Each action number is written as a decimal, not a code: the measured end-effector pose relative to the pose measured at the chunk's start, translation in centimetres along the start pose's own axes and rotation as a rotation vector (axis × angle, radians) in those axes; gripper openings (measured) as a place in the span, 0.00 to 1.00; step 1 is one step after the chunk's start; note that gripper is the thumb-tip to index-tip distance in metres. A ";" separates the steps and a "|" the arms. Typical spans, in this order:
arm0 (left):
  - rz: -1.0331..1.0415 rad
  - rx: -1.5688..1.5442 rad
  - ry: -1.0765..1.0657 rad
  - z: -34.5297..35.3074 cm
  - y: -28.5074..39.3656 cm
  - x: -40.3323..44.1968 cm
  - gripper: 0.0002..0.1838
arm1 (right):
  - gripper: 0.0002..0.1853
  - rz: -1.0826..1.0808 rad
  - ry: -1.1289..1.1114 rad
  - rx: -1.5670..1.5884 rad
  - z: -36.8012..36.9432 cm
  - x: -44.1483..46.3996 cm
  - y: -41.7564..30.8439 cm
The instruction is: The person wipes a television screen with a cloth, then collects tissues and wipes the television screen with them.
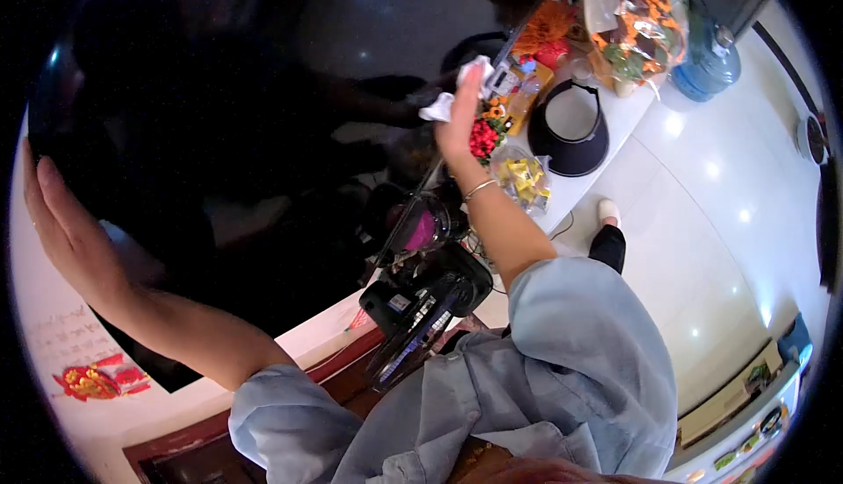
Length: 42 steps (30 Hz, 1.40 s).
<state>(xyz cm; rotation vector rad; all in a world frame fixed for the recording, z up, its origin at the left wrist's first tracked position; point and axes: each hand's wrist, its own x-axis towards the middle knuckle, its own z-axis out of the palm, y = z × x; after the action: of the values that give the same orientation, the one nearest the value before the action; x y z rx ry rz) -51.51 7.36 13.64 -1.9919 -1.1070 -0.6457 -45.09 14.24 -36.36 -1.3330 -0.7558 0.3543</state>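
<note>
A large black television screen, glossy with dim reflections, fills the left and upper part of the view. My left hand lies along its left edge, fingers stretched out and nothing visible in them. On the right side, my right hand holds a crumpled white tissue at the screen near its lower edge. The tissue sticks out on both sides of the fingers, and the palm side is hidden. A thin bracelet circles my right wrist.
A white cabinet top carries a black sun visor, a bowl of yellow packets, red berries and a wrapped bouquet. A black fan stands below the screen. A blue water bottle is on the floor.
</note>
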 end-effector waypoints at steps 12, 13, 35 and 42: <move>-0.049 -0.128 -0.049 -1.3 2.5 0.4 0.25 | 0.28 -0.714 -0.154 0.632 -0.3 9.7 -33.3; -0.024 -0.173 -0.072 -1.4 1.8 0.6 0.24 | 0.27 -0.824 -0.112 0.568 -0.6 10.7 -35.3; -0.288 0.086 0.063 -11.9 -2.6 -3.7 0.19 | 0.21 -1.657 -0.056 0.381 0.3 14.3 -40.5; -0.745 0.199 -0.100 -18.0 -9.3 -16.1 0.19 | 0.22 -1.911 -0.929 0.147 1.5 -0.2 -29.1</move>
<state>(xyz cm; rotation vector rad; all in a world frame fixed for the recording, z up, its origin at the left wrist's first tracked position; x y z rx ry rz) -68.79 -11.71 16.08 -1.4235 -1.9169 -0.7668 -51.59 8.56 -8.54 0.2048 -2.2935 -0.5833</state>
